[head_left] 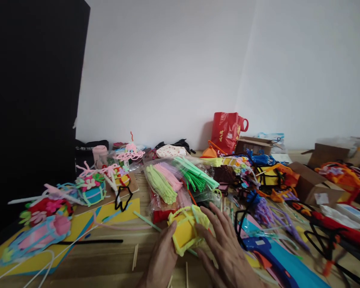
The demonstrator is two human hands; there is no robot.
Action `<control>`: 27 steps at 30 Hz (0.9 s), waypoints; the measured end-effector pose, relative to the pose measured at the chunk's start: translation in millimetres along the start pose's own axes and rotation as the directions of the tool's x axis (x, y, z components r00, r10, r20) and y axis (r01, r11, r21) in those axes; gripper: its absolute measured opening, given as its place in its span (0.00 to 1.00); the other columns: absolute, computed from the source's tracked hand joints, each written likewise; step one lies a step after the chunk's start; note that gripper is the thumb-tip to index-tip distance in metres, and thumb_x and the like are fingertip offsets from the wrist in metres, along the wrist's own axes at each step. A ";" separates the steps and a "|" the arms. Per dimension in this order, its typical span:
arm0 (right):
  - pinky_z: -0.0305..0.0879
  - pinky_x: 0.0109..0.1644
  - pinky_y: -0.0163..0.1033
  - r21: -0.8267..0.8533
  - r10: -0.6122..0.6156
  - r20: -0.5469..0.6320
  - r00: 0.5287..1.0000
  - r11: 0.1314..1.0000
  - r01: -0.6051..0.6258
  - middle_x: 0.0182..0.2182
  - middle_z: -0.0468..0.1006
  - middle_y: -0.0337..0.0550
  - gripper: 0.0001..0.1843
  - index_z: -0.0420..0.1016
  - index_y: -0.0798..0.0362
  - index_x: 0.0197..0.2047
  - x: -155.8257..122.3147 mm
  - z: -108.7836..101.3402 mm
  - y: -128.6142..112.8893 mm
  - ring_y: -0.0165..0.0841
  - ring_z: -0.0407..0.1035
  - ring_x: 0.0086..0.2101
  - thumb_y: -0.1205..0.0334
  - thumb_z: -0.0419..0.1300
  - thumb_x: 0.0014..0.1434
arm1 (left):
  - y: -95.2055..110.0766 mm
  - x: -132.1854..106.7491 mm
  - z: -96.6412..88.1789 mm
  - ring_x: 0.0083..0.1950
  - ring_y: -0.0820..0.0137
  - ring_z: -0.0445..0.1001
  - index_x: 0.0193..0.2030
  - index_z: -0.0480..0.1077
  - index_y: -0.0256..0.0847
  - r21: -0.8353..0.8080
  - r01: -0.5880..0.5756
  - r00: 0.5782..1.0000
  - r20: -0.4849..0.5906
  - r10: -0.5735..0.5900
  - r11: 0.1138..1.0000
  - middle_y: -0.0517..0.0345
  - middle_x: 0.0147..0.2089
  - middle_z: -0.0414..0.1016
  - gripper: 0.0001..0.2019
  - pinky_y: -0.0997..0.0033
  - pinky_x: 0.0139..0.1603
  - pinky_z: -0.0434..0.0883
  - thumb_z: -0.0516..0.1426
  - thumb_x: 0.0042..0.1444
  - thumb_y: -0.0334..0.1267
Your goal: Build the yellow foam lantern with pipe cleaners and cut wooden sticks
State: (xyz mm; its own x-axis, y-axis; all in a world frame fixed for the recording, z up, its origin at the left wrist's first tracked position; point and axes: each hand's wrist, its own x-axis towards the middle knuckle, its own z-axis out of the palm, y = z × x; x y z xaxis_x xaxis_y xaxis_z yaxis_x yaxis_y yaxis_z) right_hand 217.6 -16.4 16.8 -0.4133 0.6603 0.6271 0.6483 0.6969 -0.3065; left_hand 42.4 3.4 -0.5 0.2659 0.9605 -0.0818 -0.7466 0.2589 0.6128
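Note:
A yellow foam piece (183, 234) wrapped with yellow pipe cleaners sits near the table's front edge. My left hand (163, 256) grips its lower left side, and my right hand (225, 252) presses its spread fingers on the right side. A pale green pipe cleaner (147, 221) runs from the piece toward the left and passes under it. Just behind my hands lie clear bags of pale green and pink pipe cleaners (165, 184). A blue hot glue gun (258, 245) rests to the right of my right hand.
Finished pipe-cleaner and foam crafts (45, 236) lie on yellow card at the left. Wooden sticks (135, 257) are scattered on the wooden table (108, 270). Cardboard boxes (315, 184) and a red bag (226, 132) stand at the back right, before a white wall (168, 68).

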 end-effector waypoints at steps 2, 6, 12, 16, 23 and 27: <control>0.35 0.65 0.69 -0.020 0.023 -0.017 1.000 1.000 -0.023 0.68 0.47 0.40 0.29 0.59 0.40 0.64 -3.2 8.3 1.8 0.55 0.38 0.66 0.62 0.56 0.60 | -5.3 1.3 -1.5 0.63 0.56 0.64 0.52 0.73 0.39 0.006 -0.048 0.998 -0.028 0.048 0.999 0.47 0.55 0.76 0.22 0.58 0.65 0.58 0.63 0.51 0.43; 0.44 0.65 0.65 0.008 0.022 -0.038 0.999 1.000 -0.022 0.69 0.44 0.40 0.33 0.53 0.41 0.66 -8.4 21.3 4.5 0.53 0.37 0.66 0.64 0.56 0.59 | -13.7 5.8 -6.5 0.63 0.58 0.65 0.54 0.72 0.39 -0.040 -0.084 0.995 -0.049 0.082 0.996 0.48 0.53 0.77 0.22 0.59 0.66 0.57 0.62 0.52 0.43; 0.51 0.62 0.64 -0.057 -0.043 -0.053 0.998 0.998 0.040 0.69 0.41 0.47 0.34 0.51 0.46 0.66 -8.8 26.7 4.5 0.53 0.36 0.66 0.71 0.53 0.58 | -20.1 8.2 -12.3 0.63 0.57 0.65 0.50 0.75 0.39 -0.107 -0.118 0.990 -0.087 0.109 0.987 0.48 0.53 0.77 0.16 0.55 0.67 0.56 0.60 0.54 0.38; 0.50 0.61 0.66 -0.123 -0.073 -0.037 0.997 0.990 0.068 0.69 0.40 0.49 0.32 0.56 0.47 0.63 -7.7 28.4 2.0 0.54 0.36 0.66 0.72 0.54 0.55 | -24.0 10.2 -17.1 0.63 0.58 0.64 0.43 0.78 0.39 -0.159 -0.125 0.986 -0.131 0.105 0.979 0.50 0.51 0.78 0.10 0.56 0.67 0.55 0.59 0.55 0.34; 0.49 0.63 0.61 -0.033 -0.073 -0.030 0.997 0.997 0.072 0.68 0.39 0.47 0.29 0.56 0.45 0.62 -5.2 17.0 -4.2 0.52 0.36 0.66 0.70 0.54 0.58 | -12.6 4.3 -7.8 0.61 0.62 0.68 0.49 0.76 0.39 -0.230 -0.027 0.998 0.047 0.039 0.973 0.51 0.53 0.77 0.15 0.60 0.67 0.55 0.50 0.63 0.35; 0.55 0.63 0.43 0.205 0.106 -0.143 0.984 0.976 -0.075 0.62 0.51 0.48 0.21 0.58 0.46 0.58 -4.9 3.9 -3.4 0.41 0.49 0.62 0.68 0.50 0.63 | -1.8 3.7 -10.7 0.56 0.65 0.73 0.50 0.76 0.43 -0.253 -0.061 0.984 0.146 0.101 0.965 0.53 0.53 0.77 0.18 0.61 0.66 0.57 0.46 0.66 0.36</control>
State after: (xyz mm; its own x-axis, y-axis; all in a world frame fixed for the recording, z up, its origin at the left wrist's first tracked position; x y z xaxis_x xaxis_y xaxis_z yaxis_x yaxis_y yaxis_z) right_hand 214.9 -21.0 11.9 -0.2470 0.6836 0.6868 0.5330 0.6878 -0.4929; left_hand 38.3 7.5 -10.3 0.2754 0.9566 0.0959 -0.8915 0.2168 0.3977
